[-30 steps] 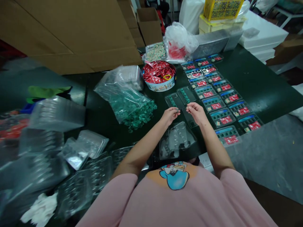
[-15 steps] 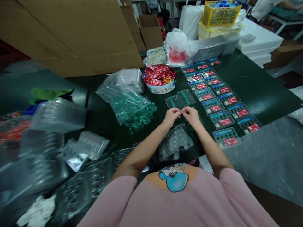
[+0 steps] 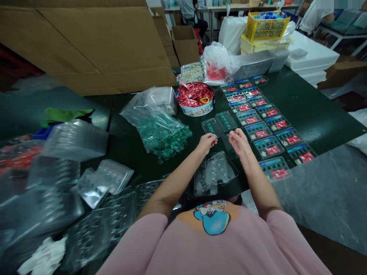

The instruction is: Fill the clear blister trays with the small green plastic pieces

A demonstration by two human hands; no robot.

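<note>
My left hand [image 3: 208, 143] is closed in a pinch at the near corner of a clear plastic tray [image 3: 206, 123] with green pieces in it; whatever its fingertips grip is too small to make out. My right hand [image 3: 239, 143] is raised a little to the right, fingers curled together, their contents not visible. Beyond the hands lies a second clear tray [image 3: 226, 120] with a row of green pieces. Another clear tray [image 3: 230, 147] is partly under my right hand. Closer to my body rest some clear plastic trays [image 3: 215, 173].
Loose green pieces [image 3: 172, 141] spill from a plastic bag [image 3: 143, 110] on the left. Behind stands a round tin [image 3: 197, 110] of red packets. Rows of filled trays [image 3: 266, 147] line the right. Stacked clear trays [image 3: 73, 139] and a large cardboard sheet [image 3: 94, 42] are further left.
My hands were together at the fingertips and are now apart. The right hand has moved right and turned upward; the left has shifted slightly.
</note>
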